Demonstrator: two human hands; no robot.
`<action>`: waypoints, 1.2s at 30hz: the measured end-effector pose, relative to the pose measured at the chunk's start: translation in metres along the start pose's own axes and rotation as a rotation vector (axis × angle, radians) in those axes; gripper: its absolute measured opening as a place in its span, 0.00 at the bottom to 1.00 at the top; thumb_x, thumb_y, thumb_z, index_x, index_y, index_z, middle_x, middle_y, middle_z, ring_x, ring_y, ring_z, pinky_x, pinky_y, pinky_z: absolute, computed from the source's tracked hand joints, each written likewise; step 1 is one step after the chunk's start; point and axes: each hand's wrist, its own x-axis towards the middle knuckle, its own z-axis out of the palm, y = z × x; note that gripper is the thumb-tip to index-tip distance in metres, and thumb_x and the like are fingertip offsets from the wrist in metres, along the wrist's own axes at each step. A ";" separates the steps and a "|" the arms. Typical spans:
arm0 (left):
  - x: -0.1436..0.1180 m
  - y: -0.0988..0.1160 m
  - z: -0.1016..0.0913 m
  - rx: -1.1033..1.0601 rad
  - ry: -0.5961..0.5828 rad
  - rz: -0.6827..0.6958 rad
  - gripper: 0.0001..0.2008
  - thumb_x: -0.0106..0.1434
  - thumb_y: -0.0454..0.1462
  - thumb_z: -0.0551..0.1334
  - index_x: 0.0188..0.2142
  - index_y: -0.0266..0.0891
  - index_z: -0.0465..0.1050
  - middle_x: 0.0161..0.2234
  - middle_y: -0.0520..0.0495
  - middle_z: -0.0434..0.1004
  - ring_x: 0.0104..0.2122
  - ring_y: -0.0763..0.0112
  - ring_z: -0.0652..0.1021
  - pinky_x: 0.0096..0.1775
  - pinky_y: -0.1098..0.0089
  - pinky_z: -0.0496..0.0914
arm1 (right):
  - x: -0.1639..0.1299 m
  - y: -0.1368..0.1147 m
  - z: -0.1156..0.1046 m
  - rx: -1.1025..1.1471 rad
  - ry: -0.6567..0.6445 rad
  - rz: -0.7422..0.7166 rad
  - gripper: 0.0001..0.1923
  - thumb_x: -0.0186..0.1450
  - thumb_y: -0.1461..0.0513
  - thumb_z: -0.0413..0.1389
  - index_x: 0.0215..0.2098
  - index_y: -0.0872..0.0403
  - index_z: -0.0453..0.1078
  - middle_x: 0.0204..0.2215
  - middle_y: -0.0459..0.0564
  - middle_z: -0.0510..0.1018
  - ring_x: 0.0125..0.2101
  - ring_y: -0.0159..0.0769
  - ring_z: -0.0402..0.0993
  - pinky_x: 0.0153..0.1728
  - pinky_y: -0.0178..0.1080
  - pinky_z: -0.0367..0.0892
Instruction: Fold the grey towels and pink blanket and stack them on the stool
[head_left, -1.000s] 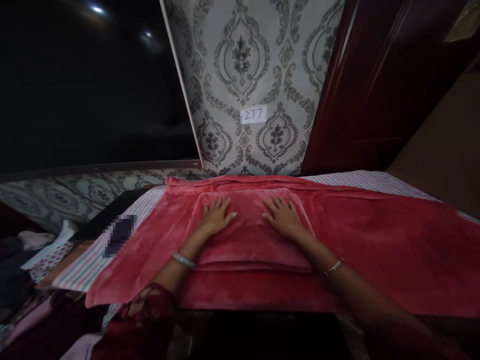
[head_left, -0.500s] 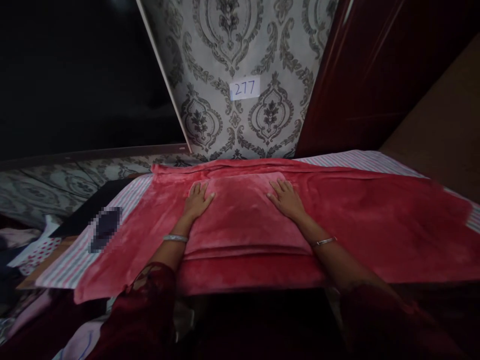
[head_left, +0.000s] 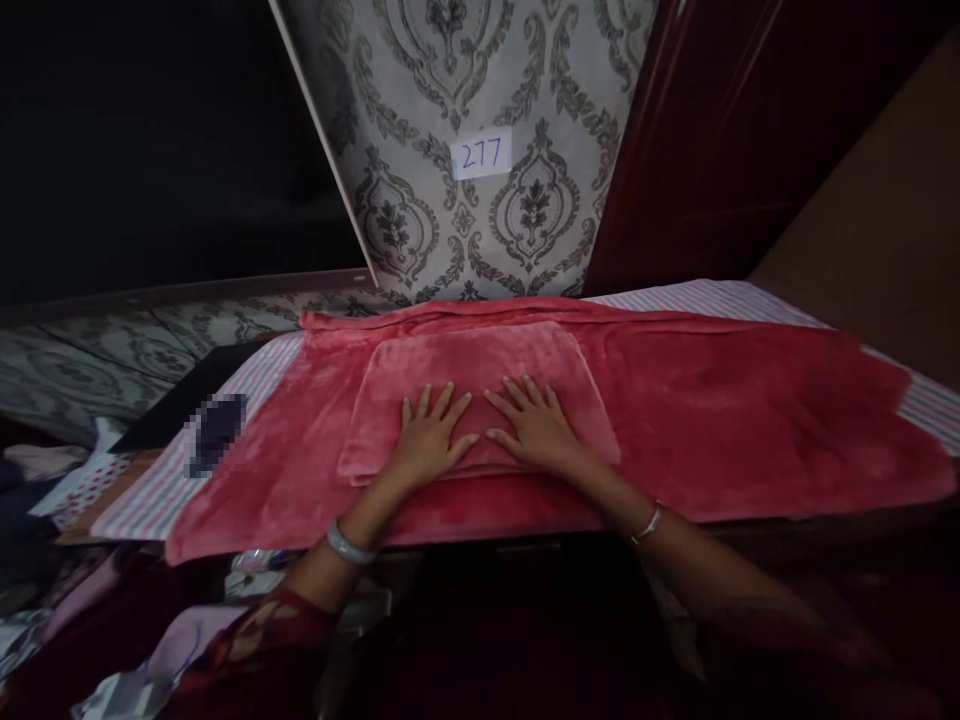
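Note:
A folded pink plush cloth (head_left: 480, 352) lies flat as a rectangular bundle. Beneath it a larger red plush blanket (head_left: 720, 420) is spread over the table. My left hand (head_left: 431, 435) rests palm down on the left half of the bundle, fingers spread. On the right half, my right hand (head_left: 536, 425) lies flat too, its fingers fanned out and its thumb close to the left thumb. Neither hand grips anything. Whether bundle and blanket are one piece, I cannot tell.
A striped sheet (head_left: 694, 297) shows under the blanket's edges. At the left lies a blurred dark object (head_left: 216, 435). A large dark screen (head_left: 165, 150) stands behind, left of the patterned wall (head_left: 536, 200) with a "277" paper label (head_left: 481, 154). Clothes (head_left: 82, 590) are heaped lower left.
Both hands have slid from the bundle's far corners toward me and closer together, staying flat on it. The bundle's near folds now look flatter. The view has shifted slightly.

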 end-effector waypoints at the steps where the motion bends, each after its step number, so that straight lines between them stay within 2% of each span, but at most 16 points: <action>1: -0.005 0.004 0.009 0.006 0.004 -0.011 0.34 0.70 0.53 0.54 0.72 0.51 0.52 0.74 0.45 0.45 0.72 0.41 0.46 0.66 0.33 0.45 | -0.005 -0.002 0.006 -0.006 -0.005 0.003 0.35 0.72 0.42 0.46 0.73 0.43 0.53 0.73 0.51 0.49 0.71 0.58 0.41 0.66 0.64 0.42; 3: -0.009 0.007 0.022 0.022 0.028 -0.019 0.34 0.70 0.52 0.54 0.72 0.51 0.51 0.74 0.45 0.44 0.72 0.41 0.46 0.66 0.33 0.45 | -0.009 -0.002 0.014 -0.014 0.015 0.004 0.34 0.72 0.43 0.47 0.73 0.43 0.54 0.73 0.50 0.50 0.71 0.58 0.41 0.67 0.64 0.41; 6: -0.007 0.003 0.026 0.026 0.021 -0.011 0.34 0.70 0.52 0.54 0.72 0.51 0.51 0.74 0.45 0.43 0.72 0.41 0.46 0.66 0.32 0.45 | -0.009 0.001 0.018 -0.013 0.034 0.007 0.33 0.72 0.44 0.47 0.72 0.43 0.55 0.73 0.50 0.51 0.71 0.57 0.42 0.67 0.64 0.42; 10: -0.004 0.002 0.015 0.016 -0.003 -0.013 0.34 0.70 0.52 0.53 0.72 0.50 0.51 0.74 0.45 0.45 0.72 0.42 0.46 0.66 0.34 0.46 | -0.005 0.000 0.011 -0.004 0.017 0.004 0.32 0.73 0.44 0.46 0.72 0.43 0.56 0.73 0.50 0.51 0.71 0.56 0.43 0.67 0.63 0.43; 13: -0.014 -0.002 0.004 0.019 -0.010 -0.016 0.32 0.71 0.51 0.54 0.71 0.49 0.54 0.73 0.43 0.50 0.71 0.44 0.51 0.67 0.37 0.49 | -0.012 0.003 0.006 -0.003 -0.006 0.015 0.31 0.74 0.47 0.45 0.72 0.45 0.57 0.72 0.51 0.54 0.71 0.54 0.45 0.67 0.61 0.44; 16: -0.040 -0.019 -0.001 0.053 0.004 -0.056 0.31 0.70 0.50 0.56 0.70 0.47 0.58 0.71 0.40 0.56 0.70 0.45 0.56 0.66 0.36 0.50 | -0.032 0.019 0.005 -0.024 0.031 0.062 0.29 0.74 0.48 0.45 0.71 0.46 0.59 0.70 0.53 0.58 0.70 0.54 0.49 0.67 0.62 0.42; 18: -0.062 -0.037 0.001 0.076 0.038 -0.072 0.32 0.68 0.48 0.58 0.69 0.45 0.59 0.70 0.37 0.56 0.70 0.44 0.56 0.65 0.34 0.50 | -0.052 0.035 0.008 -0.034 0.070 0.068 0.30 0.73 0.49 0.47 0.70 0.46 0.60 0.70 0.54 0.59 0.70 0.55 0.48 0.67 0.64 0.43; 21: -0.088 -0.065 0.010 0.077 0.105 -0.036 0.35 0.66 0.45 0.61 0.70 0.42 0.58 0.71 0.34 0.53 0.70 0.44 0.55 0.64 0.36 0.55 | -0.082 0.061 0.016 -0.014 0.122 0.002 0.33 0.70 0.51 0.52 0.71 0.47 0.56 0.72 0.55 0.54 0.72 0.53 0.43 0.66 0.63 0.47; 23: -0.096 -0.078 0.016 0.063 0.145 -0.011 0.34 0.66 0.41 0.61 0.69 0.39 0.58 0.71 0.31 0.53 0.70 0.44 0.56 0.63 0.39 0.59 | -0.095 0.074 0.021 0.010 0.165 -0.053 0.36 0.68 0.54 0.54 0.72 0.48 0.54 0.73 0.56 0.51 0.72 0.51 0.40 0.66 0.61 0.50; 26: -0.093 -0.086 0.021 0.042 0.196 0.020 0.33 0.62 0.31 0.59 0.67 0.34 0.60 0.67 0.27 0.59 0.67 0.45 0.62 0.62 0.46 0.65 | -0.101 0.082 0.027 0.039 0.231 -0.101 0.39 0.67 0.60 0.54 0.73 0.51 0.50 0.72 0.58 0.53 0.72 0.49 0.41 0.65 0.57 0.54; 29: -0.086 -0.085 0.020 0.041 0.239 0.017 0.35 0.55 0.25 0.57 0.65 0.35 0.63 0.61 0.29 0.66 0.62 0.48 0.69 0.58 0.52 0.70 | -0.096 0.081 0.031 0.039 0.267 -0.105 0.41 0.64 0.65 0.53 0.74 0.51 0.47 0.70 0.58 0.57 0.71 0.49 0.45 0.65 0.56 0.57; 33: -0.086 -0.083 0.020 0.068 0.320 -0.039 0.33 0.54 0.25 0.57 0.61 0.37 0.66 0.56 0.32 0.69 0.57 0.49 0.72 0.57 0.51 0.71 | -0.090 0.075 0.034 -0.008 0.271 -0.090 0.43 0.61 0.71 0.49 0.73 0.50 0.51 0.66 0.58 0.62 0.69 0.50 0.49 0.62 0.55 0.62; 36: -0.086 -0.088 0.013 0.066 0.365 -0.058 0.28 0.56 0.28 0.57 0.57 0.37 0.68 0.53 0.33 0.72 0.54 0.49 0.74 0.56 0.51 0.71 | -0.086 0.075 0.025 -0.035 0.294 -0.086 0.38 0.60 0.73 0.46 0.69 0.52 0.59 0.60 0.58 0.69 0.65 0.49 0.57 0.60 0.52 0.64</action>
